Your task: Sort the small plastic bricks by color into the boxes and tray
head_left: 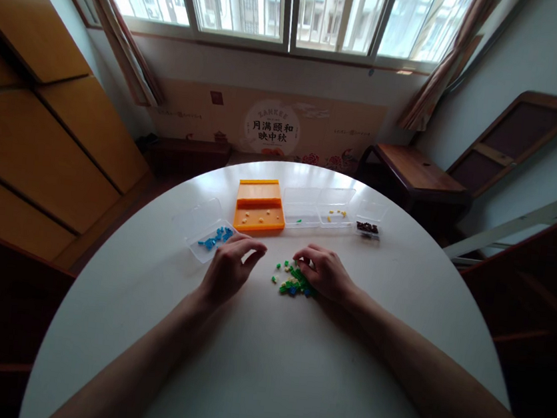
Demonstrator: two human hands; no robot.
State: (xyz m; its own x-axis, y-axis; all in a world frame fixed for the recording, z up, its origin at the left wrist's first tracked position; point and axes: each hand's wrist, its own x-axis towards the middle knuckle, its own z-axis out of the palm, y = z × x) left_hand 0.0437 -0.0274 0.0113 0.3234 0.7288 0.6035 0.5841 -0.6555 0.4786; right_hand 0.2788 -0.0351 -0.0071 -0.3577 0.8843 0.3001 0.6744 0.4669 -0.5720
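A small pile of green, cream and blue plastic pieces (293,284) lies mid-table, with a few loose bits on its left. Over its right edge, my right hand (325,273) is closed, thumb and fingertips together; whatever they grip is too small to make out. My left hand (232,265) hovers left of the pile, thumb and forefinger pinched, and I cannot make out anything between them. Just behind that hand is an open clear box (195,230) of blue pieces (215,238). An orange tray (261,193) farther back carries several cream pieces (260,219).
Right of the tray stand open clear boxes (304,202), one with a green piece (298,221), another with yellow pieces (337,213). A smaller box holds dark pieces (367,227). The round white table (259,374) has a wooden chair (418,168) beyond its far right edge.
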